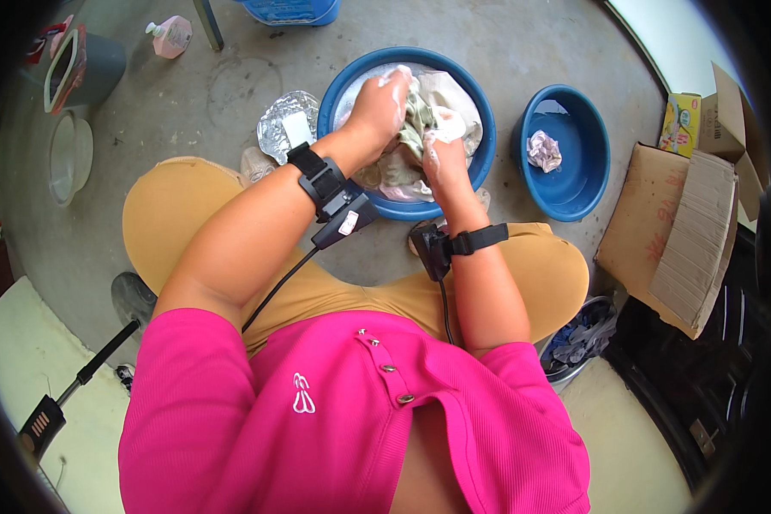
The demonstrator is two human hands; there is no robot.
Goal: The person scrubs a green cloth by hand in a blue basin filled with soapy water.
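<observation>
A round blue basin [407, 211] stands on the floor in front of me, filled with pale, wet clothes [447, 92] and suds. Both of my hands are inside its rim. My left hand [380, 107], with foam on its fingers, is closed on a greenish-white garment [416, 118]. On the other side of the same bunched fabric, my right hand [444, 158] is closed too, with white foam over its fingers. The lower folds of the garment merge into the pile, so its kind cannot be made out.
At right, a second blue basin [584, 158] holds a crumpled pale pink cloth [544, 152]. Crinkled foil [274, 116] with a white block [297, 128] lies left of my basin. Cardboard boxes [638, 223] and a bucket of dark clothes [584, 336] stand right; a pink bottle [173, 38] and grey bin [101, 73] left.
</observation>
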